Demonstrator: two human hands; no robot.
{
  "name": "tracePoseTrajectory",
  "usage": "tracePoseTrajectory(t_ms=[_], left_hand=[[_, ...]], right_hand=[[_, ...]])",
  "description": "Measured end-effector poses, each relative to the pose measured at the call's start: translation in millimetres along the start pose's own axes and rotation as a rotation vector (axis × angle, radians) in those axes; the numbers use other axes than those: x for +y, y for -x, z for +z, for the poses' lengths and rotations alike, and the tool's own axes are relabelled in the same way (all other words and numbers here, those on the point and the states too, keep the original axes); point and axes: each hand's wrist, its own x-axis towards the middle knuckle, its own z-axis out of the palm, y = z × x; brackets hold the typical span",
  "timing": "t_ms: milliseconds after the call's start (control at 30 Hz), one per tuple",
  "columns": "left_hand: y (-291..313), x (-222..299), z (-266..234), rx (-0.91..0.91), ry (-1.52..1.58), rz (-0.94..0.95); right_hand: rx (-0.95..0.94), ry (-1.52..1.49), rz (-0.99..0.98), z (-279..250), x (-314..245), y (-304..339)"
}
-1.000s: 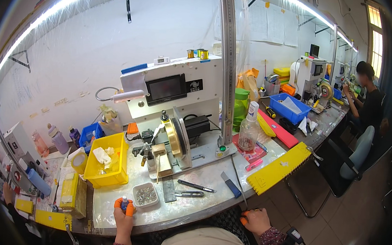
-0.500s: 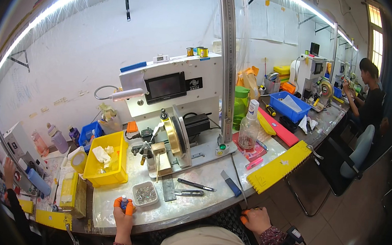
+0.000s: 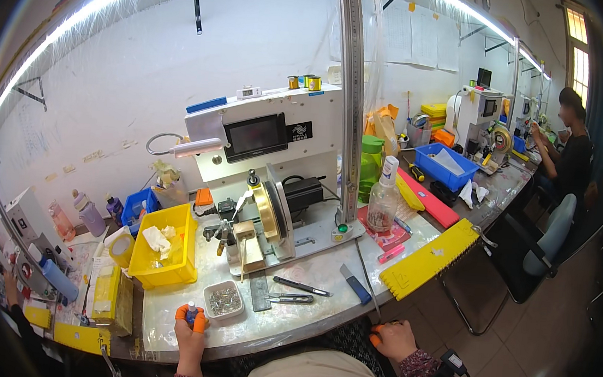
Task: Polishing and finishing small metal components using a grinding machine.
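My left hand [image 3: 190, 339], with orange finger cots, is closed around a small blue bottle [image 3: 191, 315] with a pale cap at the front edge of the bench. Right beside it stands a white square dish [image 3: 223, 300] full of small metal pieces. My right hand [image 3: 395, 340], also with orange cots, rests low at my lap, just off the bench edge. Its fingers are curled, and whatever they may hold is hidden. Between the hands lie a black craft knife [image 3: 301, 286], thread snips [image 3: 291, 298], a grey flat bar [image 3: 259, 291] and a blue-handled blade [image 3: 356, 285].
A bench machine with a brass wheel [image 3: 268, 211] and dark screen [image 3: 256, 137] stands ahead. To its left is a yellow bin [image 3: 163, 248]; right are a clear spray bottle [image 3: 383, 201] and yellow toothed plate [image 3: 429, 257]. Co-workers sit at far right [image 3: 572, 157] and far left.
The far-left co-worker's hand has dropped lower. My two hands and the things on my bench stay where they were.
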Motion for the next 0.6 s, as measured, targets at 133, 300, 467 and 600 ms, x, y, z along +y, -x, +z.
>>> tracePoseTrajectory(t_ms=[133,300,467,600], left_hand=[[-0.5,0.2,-0.3,-0.014,0.003,0.000],[0.5,1.6,0.6,-0.005,-0.001,-0.007],[0.4,1.1,0.5,-0.006,0.000,0.000],[-0.2,0.5,0.9,-0.007,-0.008,0.009]], right_hand=[[-0.001,0.000,0.000,2.3,1.6,0.3],[-0.002,-0.005,-0.002,2.9,1.7,0.0],[0.015,-0.010,-0.010,6.2,3.6,0.5],[0.013,-0.004,-0.008,4.7,2.8,0.8]])
